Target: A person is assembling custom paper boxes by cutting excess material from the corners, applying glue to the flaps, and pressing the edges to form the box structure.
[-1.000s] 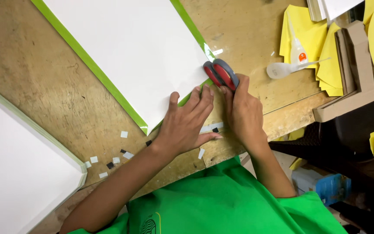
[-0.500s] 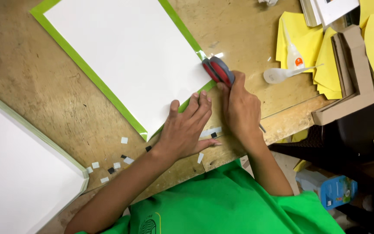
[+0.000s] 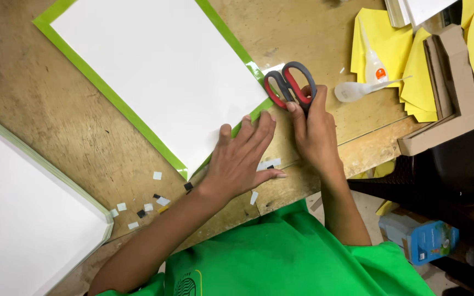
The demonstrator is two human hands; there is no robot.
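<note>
Head view: the white sheet with green border (image 3: 154, 82) is pinned flat at its near corner by the spread, released left hand (image 3: 242, 159), while red-and-grey scissors (image 3: 289, 83), just right of that corner, are gripped in the clenched right hand (image 3: 314, 131); the sheet is judged light, flexible, best held by its edge.

Your left hand (image 3: 242, 159) lies flat, with spread fingers, on the near corner of the white board (image 3: 160, 77) with green edging, on the wooden tabletop (image 3: 56, 126). Your right hand (image 3: 316, 134) grips the red and grey scissors (image 3: 289, 85) just beside that corner. Small paper scraps (image 3: 149, 205) lie near your left forearm, and a glue bottle (image 3: 360, 89) lies next to yellow sheets (image 3: 412, 60).
</note>
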